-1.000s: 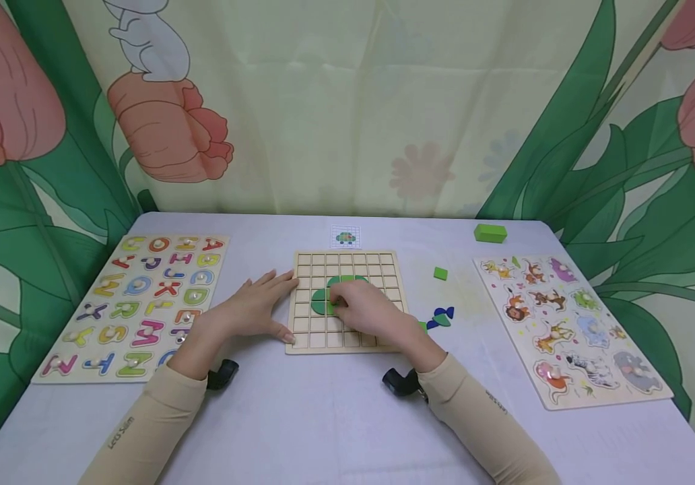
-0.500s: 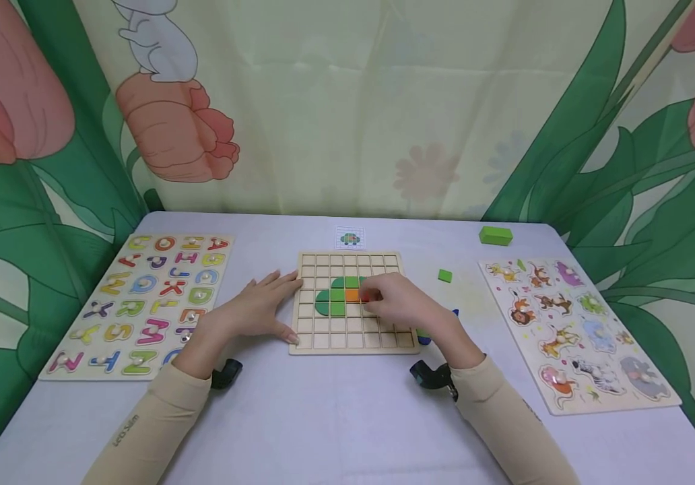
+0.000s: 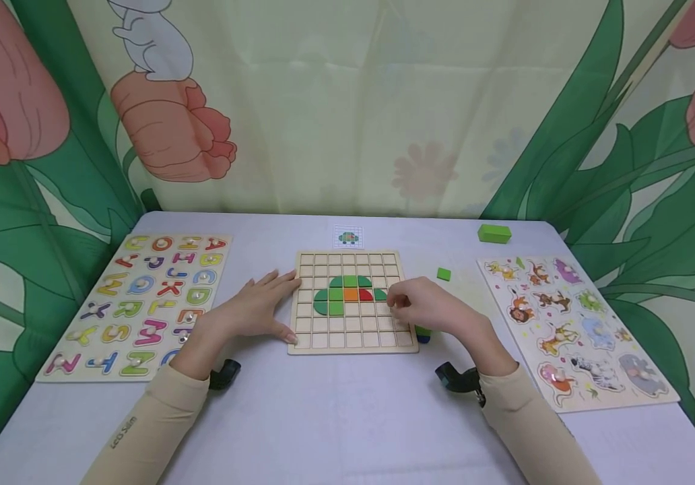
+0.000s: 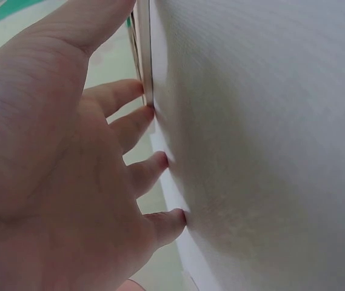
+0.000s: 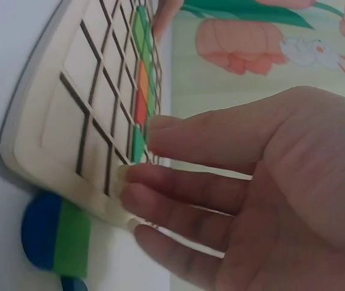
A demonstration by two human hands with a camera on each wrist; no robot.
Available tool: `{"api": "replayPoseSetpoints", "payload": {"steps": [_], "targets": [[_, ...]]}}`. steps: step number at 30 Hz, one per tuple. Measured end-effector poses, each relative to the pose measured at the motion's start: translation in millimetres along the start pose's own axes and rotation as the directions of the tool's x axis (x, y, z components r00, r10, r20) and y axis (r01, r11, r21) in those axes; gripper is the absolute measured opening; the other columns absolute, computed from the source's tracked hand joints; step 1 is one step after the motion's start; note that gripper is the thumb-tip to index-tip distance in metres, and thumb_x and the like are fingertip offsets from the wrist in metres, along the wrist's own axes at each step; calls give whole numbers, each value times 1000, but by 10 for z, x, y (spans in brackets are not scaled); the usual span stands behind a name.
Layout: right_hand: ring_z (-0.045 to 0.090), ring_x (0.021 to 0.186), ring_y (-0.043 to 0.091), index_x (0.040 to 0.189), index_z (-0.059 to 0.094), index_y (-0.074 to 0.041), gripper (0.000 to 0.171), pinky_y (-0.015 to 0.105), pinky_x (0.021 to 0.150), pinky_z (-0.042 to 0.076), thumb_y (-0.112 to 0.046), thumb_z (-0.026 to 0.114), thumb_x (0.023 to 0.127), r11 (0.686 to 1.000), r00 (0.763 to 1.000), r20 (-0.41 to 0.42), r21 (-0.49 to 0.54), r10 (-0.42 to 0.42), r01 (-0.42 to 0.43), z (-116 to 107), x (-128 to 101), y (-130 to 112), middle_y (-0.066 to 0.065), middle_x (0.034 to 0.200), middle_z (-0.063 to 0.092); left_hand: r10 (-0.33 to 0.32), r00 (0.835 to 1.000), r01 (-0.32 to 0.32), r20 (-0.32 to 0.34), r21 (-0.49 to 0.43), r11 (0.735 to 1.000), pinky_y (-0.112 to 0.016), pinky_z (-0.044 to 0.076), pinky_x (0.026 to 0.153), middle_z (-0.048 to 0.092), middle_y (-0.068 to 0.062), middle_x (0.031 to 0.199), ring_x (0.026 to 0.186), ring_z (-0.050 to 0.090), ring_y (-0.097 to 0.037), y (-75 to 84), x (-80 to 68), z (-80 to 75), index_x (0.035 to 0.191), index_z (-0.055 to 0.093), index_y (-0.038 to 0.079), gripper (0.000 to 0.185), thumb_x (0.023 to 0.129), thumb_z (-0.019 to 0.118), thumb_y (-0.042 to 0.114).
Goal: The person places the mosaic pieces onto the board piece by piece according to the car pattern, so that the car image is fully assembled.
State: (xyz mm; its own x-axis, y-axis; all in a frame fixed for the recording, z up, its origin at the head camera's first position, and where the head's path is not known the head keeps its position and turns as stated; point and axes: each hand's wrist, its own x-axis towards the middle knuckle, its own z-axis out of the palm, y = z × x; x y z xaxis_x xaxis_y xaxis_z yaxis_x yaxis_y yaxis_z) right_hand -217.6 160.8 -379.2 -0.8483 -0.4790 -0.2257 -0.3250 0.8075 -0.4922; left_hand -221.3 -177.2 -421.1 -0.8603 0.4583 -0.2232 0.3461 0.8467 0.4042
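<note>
Right fingers [image 3: 399, 291] shifted, green piece [image 3: 380, 295] perhaps touching

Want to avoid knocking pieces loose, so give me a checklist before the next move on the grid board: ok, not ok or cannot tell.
1. Grid board steadied: ok; the left grip rests against its left edge.
2. Picture card uncovered: ok, beyond the far edge.
3. Right grip clear of the dark green piece beside the red piece: cannot tell; they are very close.
4. Spare in plain view: ok; a light green square lies right of the board.
5. Cells just below the orange piece and red piece filled: not ok, bare.
6. Every laid piece flat: cannot tell.
</note>
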Motion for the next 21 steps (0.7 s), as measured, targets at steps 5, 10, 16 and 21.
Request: {"api": "replayPoseSetpoints", "payload": {"steps": [5, 10, 16, 21], "targets": [[52, 69, 16, 90, 67, -10, 7, 28, 60, 42, -4, 66, 86, 998, 998, 41, -30, 49, -48, -61, -126, 131, 1, 75, 58, 10, 1000, -10, 3, 3, 1000, -71, 11, 118, 19, -3, 168, 156, 9, -38, 11, 20, 13, 158, 29, 18, 119, 62, 82, 66], [51, 70, 16, 90, 67, -11, 15, 28, 62, 42, -1, 70, 80, 995, 996, 67, -77, 61, -56, -97, -213, 236, 1, 74, 58, 2, 1000, -2, 3, 2, 1000, -71, 11, 118, 18, -3, 168, 156, 9, -38, 28, 15, -1, 158, 29, 18, 119, 62, 83, 65], [52, 75, 17, 94, 67, -12, 22, 28, 64, 44, 0, 75, 77, 989, 989, 115, -124, 97, -82, -78, -245, 252, 3, 81, 60, -10, 1000, 10, 5, 2, 1000, -70, 11, 119, 18, -2, 168, 156, 8, -37, 22, -1, -10, 158, 29, 18, 119, 62, 83, 64], [53, 74, 18, 92, 66, -11, 21, 28, 64, 46, 2, 73, 76, 984, 988, 102, -145, 117, -102, -30, -227, 231, 4, 84, 63, -8, 1000, 8, 10, 9, 1000, -70, 11, 119, 18, -2, 168, 156, 8, -37, 8, -1, -6, 158, 29, 18, 119, 63, 83, 64]]}}
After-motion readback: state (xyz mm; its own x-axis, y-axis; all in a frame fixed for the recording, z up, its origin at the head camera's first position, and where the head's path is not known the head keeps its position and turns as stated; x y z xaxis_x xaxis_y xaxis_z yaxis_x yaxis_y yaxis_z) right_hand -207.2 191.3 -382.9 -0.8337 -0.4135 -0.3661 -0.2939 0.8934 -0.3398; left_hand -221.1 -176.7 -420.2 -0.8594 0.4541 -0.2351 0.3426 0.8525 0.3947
